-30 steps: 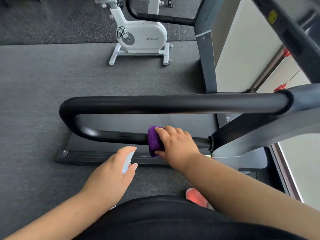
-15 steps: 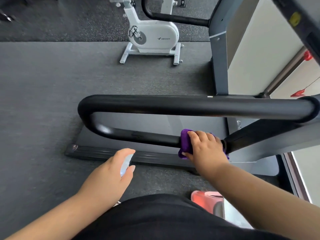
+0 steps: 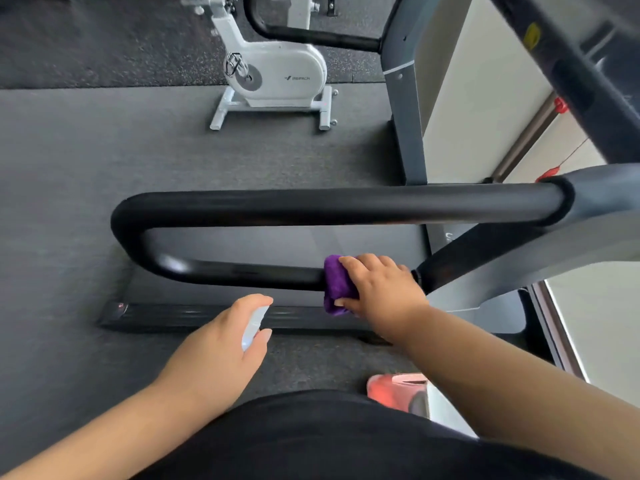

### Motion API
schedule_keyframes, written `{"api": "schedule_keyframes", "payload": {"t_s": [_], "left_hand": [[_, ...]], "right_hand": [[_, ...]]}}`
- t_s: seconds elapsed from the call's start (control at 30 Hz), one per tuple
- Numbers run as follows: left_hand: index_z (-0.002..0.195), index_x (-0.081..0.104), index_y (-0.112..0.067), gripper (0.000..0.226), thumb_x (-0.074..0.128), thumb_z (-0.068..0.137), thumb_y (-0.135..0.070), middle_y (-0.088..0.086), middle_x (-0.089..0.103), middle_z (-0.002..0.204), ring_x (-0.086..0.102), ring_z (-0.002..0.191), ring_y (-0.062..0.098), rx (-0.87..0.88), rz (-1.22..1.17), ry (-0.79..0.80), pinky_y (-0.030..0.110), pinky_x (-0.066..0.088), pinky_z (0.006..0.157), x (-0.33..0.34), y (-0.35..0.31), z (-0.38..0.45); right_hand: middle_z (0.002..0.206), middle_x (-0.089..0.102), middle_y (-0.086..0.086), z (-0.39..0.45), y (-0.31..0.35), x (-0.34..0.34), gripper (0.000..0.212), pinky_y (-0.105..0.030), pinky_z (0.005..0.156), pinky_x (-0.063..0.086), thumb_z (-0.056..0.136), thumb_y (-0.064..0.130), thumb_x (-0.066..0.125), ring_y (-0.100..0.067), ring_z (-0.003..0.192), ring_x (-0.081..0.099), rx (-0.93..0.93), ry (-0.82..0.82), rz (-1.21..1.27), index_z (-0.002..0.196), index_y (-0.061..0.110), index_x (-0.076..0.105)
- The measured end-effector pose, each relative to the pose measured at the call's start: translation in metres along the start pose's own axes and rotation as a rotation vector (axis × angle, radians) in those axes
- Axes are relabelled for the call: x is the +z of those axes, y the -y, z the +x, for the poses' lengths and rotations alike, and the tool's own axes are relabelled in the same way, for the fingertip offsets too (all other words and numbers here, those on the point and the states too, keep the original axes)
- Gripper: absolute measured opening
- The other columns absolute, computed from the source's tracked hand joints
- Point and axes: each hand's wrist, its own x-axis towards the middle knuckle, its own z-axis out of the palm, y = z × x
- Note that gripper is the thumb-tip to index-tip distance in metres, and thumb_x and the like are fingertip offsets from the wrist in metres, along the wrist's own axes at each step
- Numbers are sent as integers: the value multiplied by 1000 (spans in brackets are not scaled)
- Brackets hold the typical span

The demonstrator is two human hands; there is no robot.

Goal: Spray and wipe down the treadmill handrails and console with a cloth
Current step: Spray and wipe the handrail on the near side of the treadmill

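A: What is held in each hand?

B: A purple cloth [image 3: 335,285] is gripped by the right hand [image 3: 381,291], fingers curled over it and thumb beneath, and is pressed around the lower bar of the black handrail [image 3: 311,206], near the right end where the bar meets the grey frame [image 3: 588,237]. A small pale spray bottle [image 3: 254,327] is grasped in the left hand [image 3: 221,344], fingers wrapped round it, held nearer and left of the cloth, apart from the rail.

A: How is the handrail laid out?

B: A loop is formed: an upper bar and a lower bar joined by a bend at the left. The treadmill deck [image 3: 221,315] is seen below it.

A: Can any writing be read?

B: A logo with lettering is printed on the white exercise bike [image 3: 277,74] at the far side, but it is too blurred to be spelled out with certainty. A yellow sticker [image 3: 531,34] is fixed to the dark beam at the upper right; its text cannot be made out. A partial mark is seen on the grey panel right of the deck, unreadable.

A: Anything else?

B: A pink shoe [image 3: 391,389] is seen near the bottom, on the dark floor [image 3: 69,202].
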Motion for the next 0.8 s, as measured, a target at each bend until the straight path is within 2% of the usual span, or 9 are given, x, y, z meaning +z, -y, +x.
{"api": "schedule_keyframes", "payload": {"t_s": [0.1,0.3,0.43,0.53,0.63,0.8], "left_hand": [[129,29,-47,40,48,95,-42,-18,52,134,55,111,12,-28,-25,7,24,37,81,-1,10,-7],[131,33,-43,41,50,95,-41,-17,52,134,53,116,12,-90,-41,-42,24,35,82,-2,23,-16],[131,33,-43,42,52,94,-40,-15,53,135,54,117,12,-47,-34,-31,23,35,83,4,15,-13],[131,30,-46,41,50,95,-42,-16,54,131,54,112,10,0,-14,-11,23,37,82,7,4,-6],[130,26,-47,41,47,95,-44,-14,55,129,56,107,12,66,16,5,28,42,84,9,-8,0],[132,27,-45,40,44,96,-44,-13,54,131,56,108,13,87,44,28,26,40,83,8,-15,4]], "right_hand": [[130,53,3,-8,-16,0,75,-42,92,47,85,70,57,-26,116,51,28,1,-24,145,31,34],[112,59,5,13,9,-4,65,-39,79,49,77,74,60,-25,103,59,28,13,-31,126,35,45],[115,59,2,22,28,-3,63,-40,81,51,80,68,62,-26,103,59,-36,-7,-6,128,31,45],[120,58,1,24,35,-5,70,-41,82,51,81,69,62,-27,107,58,-56,-4,-2,135,30,41],[119,57,1,16,17,-8,74,-42,82,52,79,71,63,-27,108,56,-30,47,35,137,32,39],[107,55,3,-2,-16,-10,72,-44,80,56,75,77,63,-23,101,54,56,50,45,128,33,44]]}}
